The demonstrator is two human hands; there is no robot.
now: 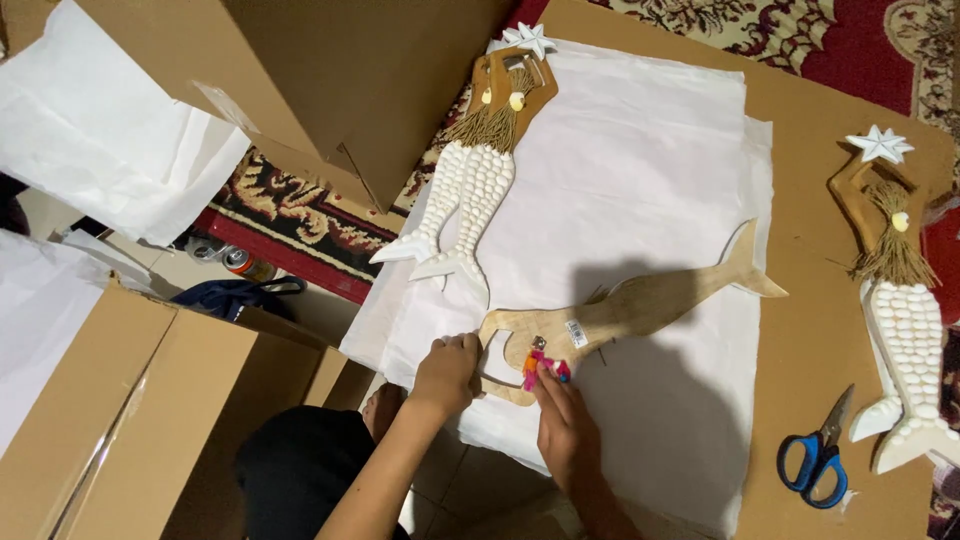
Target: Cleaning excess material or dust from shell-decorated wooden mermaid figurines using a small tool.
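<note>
A patterned red carpet floor is covered with flattened cardboard, and the white wrapping paper (640,170) spread on it serves as the landmark. Left of the paper stand open cardboard boxes (130,400). At the paper's near edge the left hand (447,370) closes on the looped end of a face-down wooden mermaid cutout (620,310), while the right hand (563,420) pinches a small pink tag (532,372) against it. The cutout looks light and stiff, though its thin tail may snap; the broad body seems safest to grip. Two shell-covered mermaids (475,190) lie at the paper's top edge and off its right side, beside blue scissors (815,460). The cutout's front is hidden.
</note>
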